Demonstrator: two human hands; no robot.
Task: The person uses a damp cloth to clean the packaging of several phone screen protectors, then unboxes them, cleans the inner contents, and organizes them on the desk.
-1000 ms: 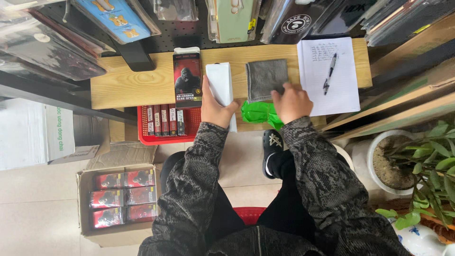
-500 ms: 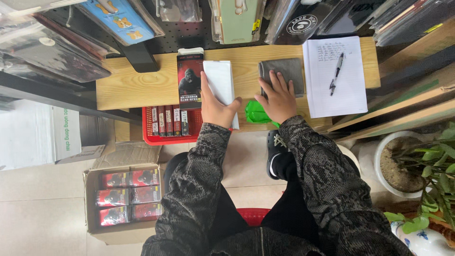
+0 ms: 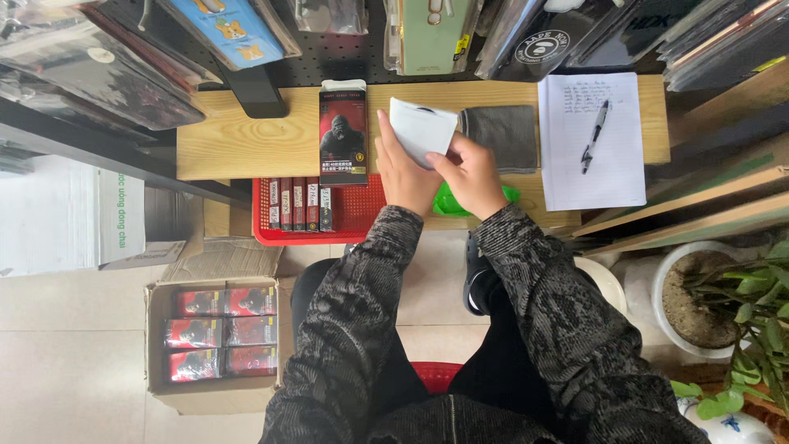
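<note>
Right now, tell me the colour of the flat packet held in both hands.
White; the flat packet shows best in the head view, held by the left hand and right hand.

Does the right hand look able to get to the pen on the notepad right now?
Probably yes. The pen lies in the open on the notepad, just past the grey cloth, but the right hand is holding the white packet.
</note>
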